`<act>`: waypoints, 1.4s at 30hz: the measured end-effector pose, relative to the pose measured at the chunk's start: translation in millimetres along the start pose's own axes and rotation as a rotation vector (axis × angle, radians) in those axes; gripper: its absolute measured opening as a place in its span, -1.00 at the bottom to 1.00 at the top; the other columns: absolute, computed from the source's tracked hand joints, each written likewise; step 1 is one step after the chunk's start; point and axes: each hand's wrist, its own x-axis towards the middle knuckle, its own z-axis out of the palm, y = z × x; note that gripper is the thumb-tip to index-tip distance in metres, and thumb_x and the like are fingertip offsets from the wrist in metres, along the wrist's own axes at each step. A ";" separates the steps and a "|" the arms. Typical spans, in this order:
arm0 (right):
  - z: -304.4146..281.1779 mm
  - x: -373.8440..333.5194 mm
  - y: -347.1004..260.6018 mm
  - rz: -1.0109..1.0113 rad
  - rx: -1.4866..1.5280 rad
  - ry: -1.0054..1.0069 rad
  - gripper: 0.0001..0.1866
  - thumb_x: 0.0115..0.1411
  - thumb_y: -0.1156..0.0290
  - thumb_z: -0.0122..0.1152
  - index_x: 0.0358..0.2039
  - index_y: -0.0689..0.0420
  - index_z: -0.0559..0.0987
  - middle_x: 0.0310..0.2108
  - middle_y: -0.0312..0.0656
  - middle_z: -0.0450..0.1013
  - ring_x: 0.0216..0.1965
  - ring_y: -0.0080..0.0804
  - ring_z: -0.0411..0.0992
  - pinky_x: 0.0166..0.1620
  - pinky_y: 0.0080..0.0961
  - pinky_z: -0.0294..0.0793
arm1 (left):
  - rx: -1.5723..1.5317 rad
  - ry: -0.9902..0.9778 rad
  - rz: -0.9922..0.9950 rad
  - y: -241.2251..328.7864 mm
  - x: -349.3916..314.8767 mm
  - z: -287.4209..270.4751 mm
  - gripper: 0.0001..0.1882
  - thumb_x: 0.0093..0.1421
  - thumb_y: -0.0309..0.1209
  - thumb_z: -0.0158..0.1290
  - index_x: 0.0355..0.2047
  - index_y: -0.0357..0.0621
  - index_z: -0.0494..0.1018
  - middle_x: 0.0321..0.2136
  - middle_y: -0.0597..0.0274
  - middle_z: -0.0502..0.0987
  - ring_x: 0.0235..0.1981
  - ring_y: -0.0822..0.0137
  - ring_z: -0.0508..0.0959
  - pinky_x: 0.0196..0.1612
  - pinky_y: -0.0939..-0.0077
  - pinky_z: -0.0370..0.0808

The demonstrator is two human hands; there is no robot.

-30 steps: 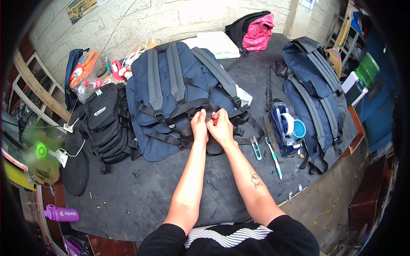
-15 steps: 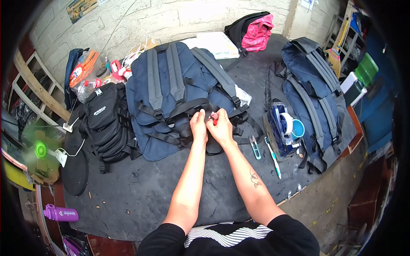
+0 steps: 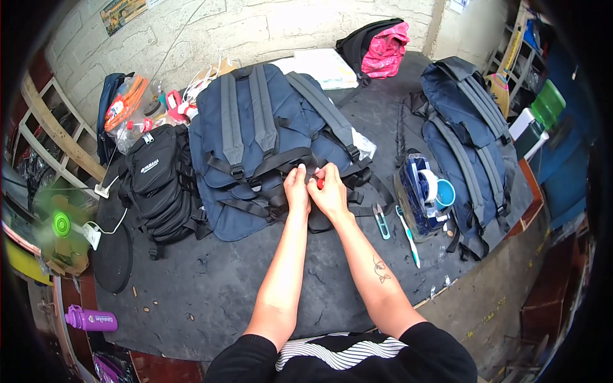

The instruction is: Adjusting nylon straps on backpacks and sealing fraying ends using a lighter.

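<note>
Both hands are close together at the near edge of a stack of navy backpacks (image 3: 254, 127) with grey shoulder straps. My left hand (image 3: 297, 191) pinches a black webbing strap (image 3: 284, 163). Closed beside it, my right hand (image 3: 331, 194) grips a small red object (image 3: 320, 184), mostly hidden by the fingers, so its kind cannot be made out. The fingertips of the two hands nearly meet over the dark webbing. To the right of my right forearm lie teal thread snips (image 3: 382, 221) and a teal-and-white toothbrush (image 3: 408, 236).
A black backpack (image 3: 155, 182) stands left of the stack. On the right are a clear container (image 3: 418, 198) with tape rolls and more navy backpacks (image 3: 469, 137). A pink-and-black bag (image 3: 385, 50) sits far back. A fan (image 3: 62, 225) and purple bottle (image 3: 91, 318) are at left.
The fingers of my right hand have shifted very slightly around the small red object. The backpacks and the other things have stayed in place.
</note>
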 end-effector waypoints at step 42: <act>5.3 4.4 28.1 0.010 0.254 0.152 -0.70 0.04 0.30 0.14 -0.33 0.18 0.29 -0.45 -0.13 0.32 -0.48 -0.26 0.35 -0.38 -0.39 0.35 | 0.581 -0.107 0.031 34.8 -9.1 -5.8 -0.93 0.12 -0.56 -0.01 -0.49 -0.19 0.33 -0.52 0.36 0.40 -0.53 0.51 0.48 -0.38 0.63 0.49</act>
